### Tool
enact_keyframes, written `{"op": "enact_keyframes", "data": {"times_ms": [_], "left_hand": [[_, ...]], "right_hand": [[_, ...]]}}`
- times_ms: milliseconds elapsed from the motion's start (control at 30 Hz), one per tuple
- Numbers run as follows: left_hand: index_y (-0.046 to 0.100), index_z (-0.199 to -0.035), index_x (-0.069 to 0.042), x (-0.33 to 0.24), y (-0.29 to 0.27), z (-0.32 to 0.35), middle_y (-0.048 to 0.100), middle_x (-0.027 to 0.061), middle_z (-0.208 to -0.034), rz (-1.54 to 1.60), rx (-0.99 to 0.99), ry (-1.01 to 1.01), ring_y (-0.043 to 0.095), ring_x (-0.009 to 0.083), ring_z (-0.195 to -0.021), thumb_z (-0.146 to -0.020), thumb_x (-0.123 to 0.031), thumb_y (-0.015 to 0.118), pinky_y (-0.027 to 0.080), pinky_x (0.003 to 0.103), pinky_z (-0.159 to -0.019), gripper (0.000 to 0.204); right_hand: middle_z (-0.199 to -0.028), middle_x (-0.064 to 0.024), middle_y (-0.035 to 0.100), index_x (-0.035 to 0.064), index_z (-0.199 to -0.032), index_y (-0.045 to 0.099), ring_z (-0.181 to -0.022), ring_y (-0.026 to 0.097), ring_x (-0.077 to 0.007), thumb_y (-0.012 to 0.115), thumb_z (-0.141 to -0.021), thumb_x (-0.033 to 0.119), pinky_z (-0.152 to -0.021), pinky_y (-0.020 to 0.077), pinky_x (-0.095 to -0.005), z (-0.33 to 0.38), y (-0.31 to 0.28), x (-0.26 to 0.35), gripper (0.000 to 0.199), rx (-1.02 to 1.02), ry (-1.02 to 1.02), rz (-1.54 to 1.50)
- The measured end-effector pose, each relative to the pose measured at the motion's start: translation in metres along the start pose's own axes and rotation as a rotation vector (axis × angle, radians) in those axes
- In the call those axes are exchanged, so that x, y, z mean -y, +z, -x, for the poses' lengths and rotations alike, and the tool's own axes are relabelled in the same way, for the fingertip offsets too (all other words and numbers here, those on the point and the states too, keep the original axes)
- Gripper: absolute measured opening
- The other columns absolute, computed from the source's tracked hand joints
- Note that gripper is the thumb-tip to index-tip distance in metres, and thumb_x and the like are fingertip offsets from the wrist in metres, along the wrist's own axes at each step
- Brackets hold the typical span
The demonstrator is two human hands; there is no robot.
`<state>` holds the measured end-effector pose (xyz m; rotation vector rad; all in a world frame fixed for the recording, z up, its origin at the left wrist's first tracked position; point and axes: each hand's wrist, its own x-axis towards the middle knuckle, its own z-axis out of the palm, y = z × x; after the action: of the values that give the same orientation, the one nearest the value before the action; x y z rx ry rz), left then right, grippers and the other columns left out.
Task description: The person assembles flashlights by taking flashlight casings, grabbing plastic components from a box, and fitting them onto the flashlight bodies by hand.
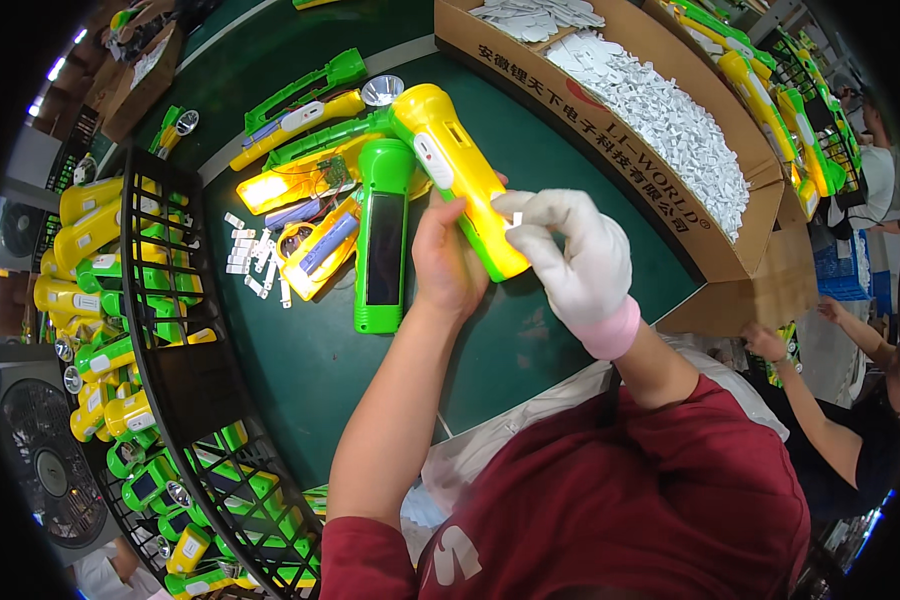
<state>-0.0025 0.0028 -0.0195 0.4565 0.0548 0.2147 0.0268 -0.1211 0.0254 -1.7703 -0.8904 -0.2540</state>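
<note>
My bare left hand [444, 262] is wrapped round the lower part of a yellow and green flashlight [438, 120], which is tilted with its head toward the far side. In a white glove, my right hand [585, 265] pinches a small white plastic piece [517, 219] between thumb and forefinger, close to the flashlight's lower end. Just left of my left hand, a green flashlight [385, 250] with a dark panel lies on the green table. Beyond it are opened flashlight bodies [315, 245], one of them lit, with wiring showing.
Small white clips [253, 256] lie loose at the table's left. A black basket [185, 350] of flashlights [95, 240] stands along the left edge. At the far right is a cardboard box [590, 140] of white pieces [660, 120]. Another person's arm [815, 420] shows on the right.
</note>
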Motion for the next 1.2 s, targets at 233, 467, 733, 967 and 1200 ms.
{"op": "enact_keyframes", "data": {"times_ms": [233,467,733,967,1200], "left_hand": [[0.042,-0.118,-0.002,-0.006,0.002,-0.003,0.055,0.0129,-0.103,-0.203,-0.037,-0.038,0.057,0.0221,-0.091,-0.089,-0.025,0.046,0.049,0.036,-0.079,0.037],[0.040,-0.114,-0.002,-0.006,0.014,0.000,0.056,0.0108,-0.098,-0.527,-0.099,0.013,0.058,0.0178,-0.080,-0.078,-0.009,0.057,0.051,0.031,-0.070,0.041],[0.036,-0.114,-0.003,-0.004,0.014,0.003,0.056,0.0123,-0.088,-0.566,-0.019,-0.027,0.058,0.0194,-0.068,-0.067,-0.001,0.053,0.051,0.032,-0.061,0.050],[0.034,-0.116,-0.006,-0.008,0.012,0.002,0.053,0.0112,-0.085,-0.346,0.046,-0.092,0.058,0.0199,-0.063,-0.075,-0.001,0.056,0.051,0.033,-0.057,0.047],[0.037,-0.112,-0.005,-0.011,0.013,0.003,0.054,0.0125,-0.085,-0.141,0.094,-0.206,0.058,0.0205,-0.064,-0.076,-0.015,0.058,0.052,0.035,-0.063,0.043]], "right_hand": [[-0.077,-0.0087,0.061,0.0046,-0.091,0.056,-0.065,0.060,-0.0262,0.066,-0.076,0.009,-0.058,0.0472,-0.0328,0.002,0.001,-0.001,0.018,0.102,-0.195,0.146],[-0.075,-0.0078,0.063,-0.0025,-0.093,0.051,-0.070,0.063,-0.0104,0.058,-0.083,0.003,-0.059,0.0485,-0.0239,0.014,0.005,-0.004,0.013,-0.166,0.283,-0.364],[-0.076,-0.0072,0.060,-0.0045,-0.092,0.050,-0.066,0.057,-0.0068,0.058,-0.082,0.002,-0.059,0.0461,-0.0206,0.014,-0.005,0.000,0.015,-0.042,0.355,-0.386],[-0.075,-0.0040,0.056,-0.0025,-0.088,0.052,-0.066,0.054,-0.0087,0.058,-0.081,0.011,-0.062,0.0447,-0.0235,-0.050,-0.022,0.009,0.016,0.235,0.361,-0.345],[-0.078,-0.0060,0.057,-0.0026,-0.088,0.054,-0.073,0.055,-0.0113,0.059,-0.081,0.016,-0.068,0.0448,-0.0253,-0.089,-0.034,-0.012,0.020,0.581,0.281,-0.201]]}}
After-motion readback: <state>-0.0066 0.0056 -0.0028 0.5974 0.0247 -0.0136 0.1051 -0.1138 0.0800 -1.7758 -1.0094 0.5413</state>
